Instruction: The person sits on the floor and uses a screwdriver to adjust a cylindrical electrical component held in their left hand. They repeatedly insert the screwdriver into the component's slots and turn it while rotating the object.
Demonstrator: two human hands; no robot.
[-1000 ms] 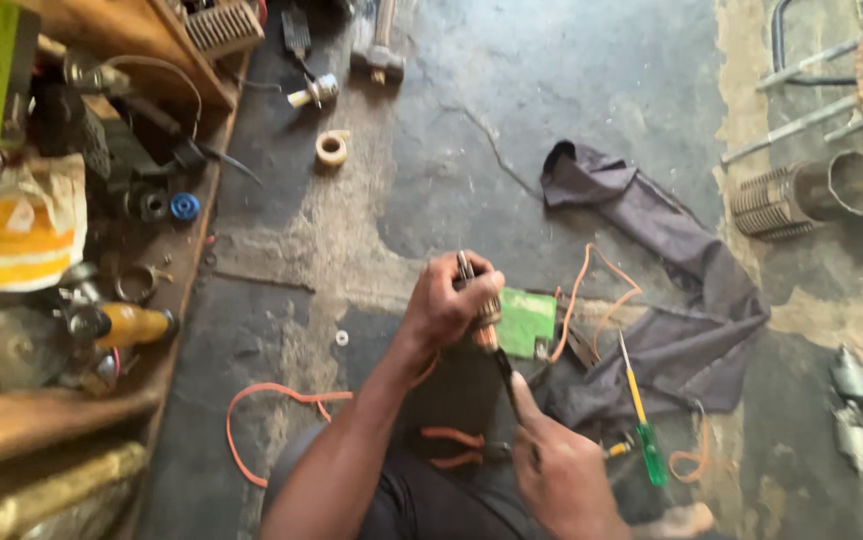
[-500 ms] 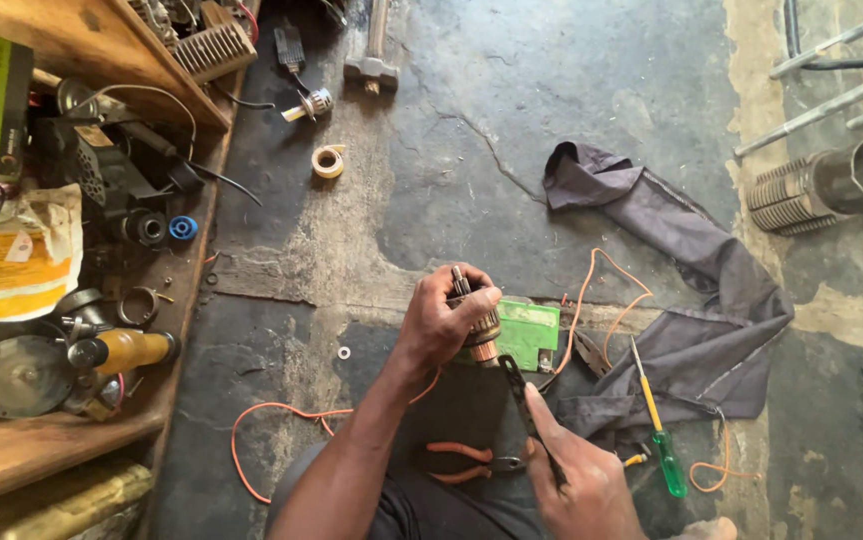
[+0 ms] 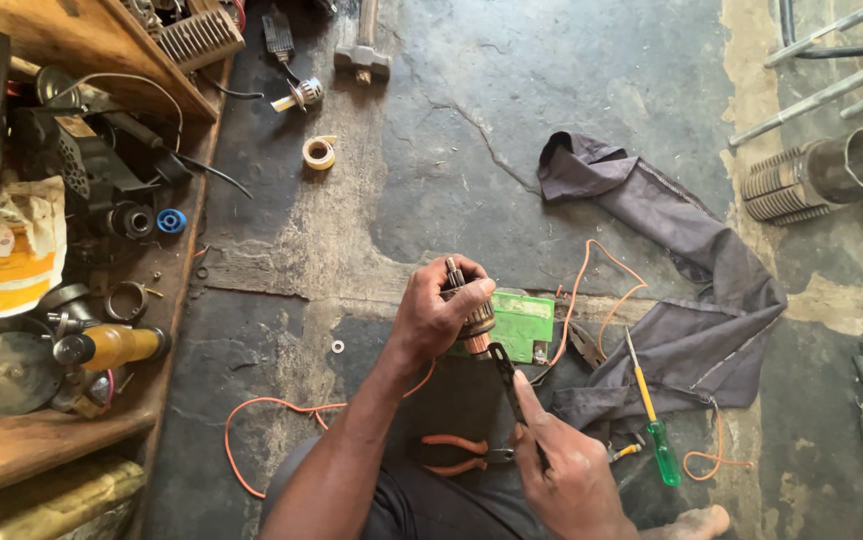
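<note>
**Motor armature gripped over a concrete floor**

Seen from above, looking down at two bare hands. Left hand (image 3: 438,312) wrapped tight around a small motor armature (image 3: 471,312), held upright above the dark floor (image 3: 431,160), just in front of a green box (image 3: 523,325). Right hand (image 3: 571,470) closed on a thin dark tool (image 3: 506,380), tip touching the armature's lower end. Orange-handled pliers (image 3: 456,455) lying between the forearms. Orange wire (image 3: 281,410) looping across the floor. Yellow-and-green screwdriver (image 3: 649,410) resting on a grey cloth (image 3: 691,260) to the right. Tape roll (image 3: 319,152) farther off; cluttered wooden shelf (image 3: 51,440) at left.
</note>
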